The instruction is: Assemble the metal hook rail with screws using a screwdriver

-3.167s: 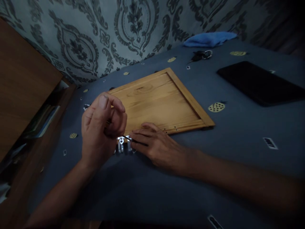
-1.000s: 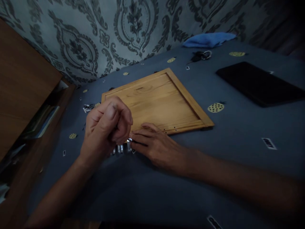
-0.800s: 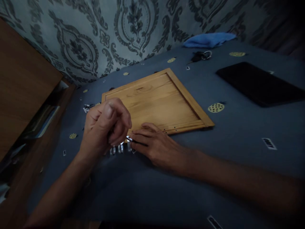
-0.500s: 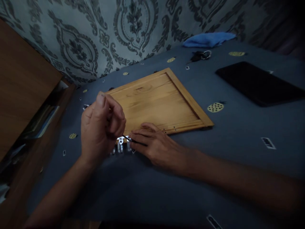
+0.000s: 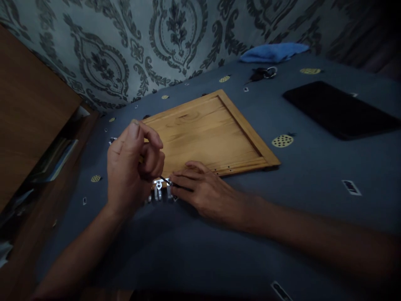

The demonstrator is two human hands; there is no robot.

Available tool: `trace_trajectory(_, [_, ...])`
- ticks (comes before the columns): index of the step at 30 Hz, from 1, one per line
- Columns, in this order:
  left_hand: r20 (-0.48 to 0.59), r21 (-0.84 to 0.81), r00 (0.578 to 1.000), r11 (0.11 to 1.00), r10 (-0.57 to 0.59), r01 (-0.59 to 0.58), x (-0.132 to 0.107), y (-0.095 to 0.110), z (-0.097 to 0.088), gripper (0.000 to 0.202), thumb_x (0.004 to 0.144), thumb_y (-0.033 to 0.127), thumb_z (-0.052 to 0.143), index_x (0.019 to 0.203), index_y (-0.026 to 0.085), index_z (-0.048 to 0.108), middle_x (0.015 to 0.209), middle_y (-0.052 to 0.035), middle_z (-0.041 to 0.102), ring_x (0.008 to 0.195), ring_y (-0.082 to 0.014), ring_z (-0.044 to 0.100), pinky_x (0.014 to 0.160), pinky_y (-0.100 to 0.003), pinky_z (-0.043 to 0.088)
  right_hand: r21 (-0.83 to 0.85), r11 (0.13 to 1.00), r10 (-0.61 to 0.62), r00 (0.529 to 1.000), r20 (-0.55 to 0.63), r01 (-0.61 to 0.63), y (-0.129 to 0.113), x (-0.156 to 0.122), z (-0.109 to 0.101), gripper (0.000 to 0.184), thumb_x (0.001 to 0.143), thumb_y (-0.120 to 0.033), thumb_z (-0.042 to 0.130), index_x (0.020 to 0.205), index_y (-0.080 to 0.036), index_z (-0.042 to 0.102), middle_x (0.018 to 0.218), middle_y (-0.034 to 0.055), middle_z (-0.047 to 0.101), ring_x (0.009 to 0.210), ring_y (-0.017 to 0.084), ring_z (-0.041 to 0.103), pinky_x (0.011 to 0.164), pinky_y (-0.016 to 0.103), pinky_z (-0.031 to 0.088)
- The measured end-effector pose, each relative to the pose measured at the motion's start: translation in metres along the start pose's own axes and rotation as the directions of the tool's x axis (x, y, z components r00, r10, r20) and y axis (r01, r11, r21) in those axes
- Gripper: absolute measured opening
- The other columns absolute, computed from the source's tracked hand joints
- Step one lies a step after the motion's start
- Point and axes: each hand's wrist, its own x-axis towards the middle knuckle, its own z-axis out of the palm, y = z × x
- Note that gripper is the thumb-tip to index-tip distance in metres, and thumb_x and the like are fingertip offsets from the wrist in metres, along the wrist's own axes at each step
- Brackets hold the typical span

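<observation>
A shallow wooden tray lies flat on a blue-grey patterned cloth. At its near-left corner sits a small shiny metal hinge. My right hand rests flat on the cloth, fingertips pressing the hinge against the tray's edge. Just above the hinge hovers my left hand, fingers curled round a thin dark tool whose tip points down at the hinge. Most of the tool is hidden inside the hand.
A black flat device lies at the right. A blue folded cloth and a bunch of keys sit at the back by the patterned wall. Small metal parts lie left of the tray. A wooden shelf unit stands left.
My left hand has twisted back and forth over the hinge, dropping low over it a second ago and lifting slightly since. My right hand and the tray have stayed put.
</observation>
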Motion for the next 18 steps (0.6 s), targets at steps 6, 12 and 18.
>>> trace_trajectory(6, [0.227,-0.048,0.971,0.995,-0.074,0.087,0.006,0.002,-0.013,0.028,0.096,0.045,0.071,0.082,0.021,0.067,0.045,0.0132,0.017,0.035,-0.0032,0.006,0.036,-0.014,0.020,-0.018,1.000,0.000,1.000,0.000,0.000,0.000,0.000,0.000,0.025,0.102,-0.009,0.053,0.116,-0.016,0.073,0.125,0.0113,0.075,0.121,0.026,0.066,0.111,0.049,0.044])
trace_trajectory(12, [0.131,-0.011,0.988,0.996,-0.086,0.088,0.010,0.001,-0.013,0.024,0.097,0.040,0.070,0.084,0.020,0.067,0.048,0.0100,0.031,0.037,-0.0060,0.024,0.038,-0.016,0.030,-0.008,1.000,-0.018,0.999,-0.038,0.018,0.001,-0.001,0.002,0.024,0.100,-0.010,0.057,0.118,-0.014,0.073,0.126,0.0142,0.075,0.121,0.027,0.066,0.108,0.049,0.045])
trace_trajectory(18, [-0.107,0.007,0.993,0.999,-0.052,0.053,0.008,0.001,-0.005,0.030,0.092,0.047,0.077,0.080,0.020,0.067,0.059,0.0062,0.035,0.048,-0.0092,0.033,0.042,-0.021,0.030,-0.013,1.000,-0.011,1.000,-0.020,0.010,0.001,0.000,0.001,0.026,0.101,-0.009,0.055,0.118,-0.016,0.073,0.128,0.0119,0.075,0.120,0.025,0.066,0.109,0.048,0.044])
